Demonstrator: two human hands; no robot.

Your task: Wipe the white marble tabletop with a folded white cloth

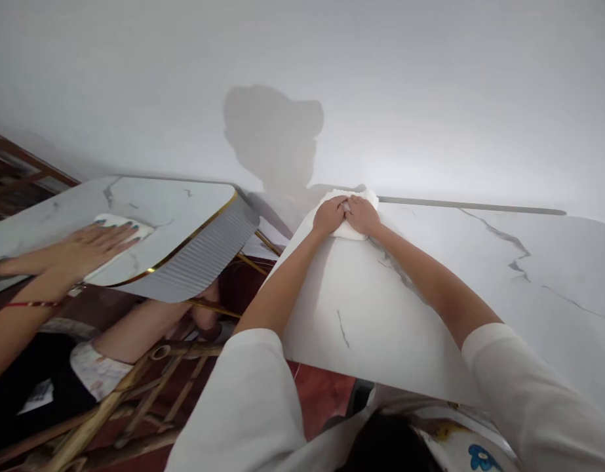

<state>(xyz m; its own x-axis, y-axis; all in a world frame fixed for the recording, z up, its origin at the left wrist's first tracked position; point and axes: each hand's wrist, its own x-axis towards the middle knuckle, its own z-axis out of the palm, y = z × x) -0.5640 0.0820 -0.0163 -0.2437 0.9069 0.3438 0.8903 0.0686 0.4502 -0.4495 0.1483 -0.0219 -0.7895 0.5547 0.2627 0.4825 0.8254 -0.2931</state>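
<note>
Side by side, your left hand (330, 214) and right hand (362, 214) are pressing palm-down on a white cloth (351, 231), fingers bent and nearly meeting; whether they are pinching fabric, you cannot tell from here. Both arms are reaching nearly straight, probably because the cloth is lying at the far side of the marbled tabletop (479, 262), beside the wall (430, 78). Paired hands are likely spreading pressure and keeping the cloth from slipping. It is looking soft, plain and thick, rumpling along its far edge, lying flatter nearer you. Farther left, another person's hand (86, 249) is resting flat on a pale cloth (143, 229) atop a gold-trimmed table (184, 200).
</note>
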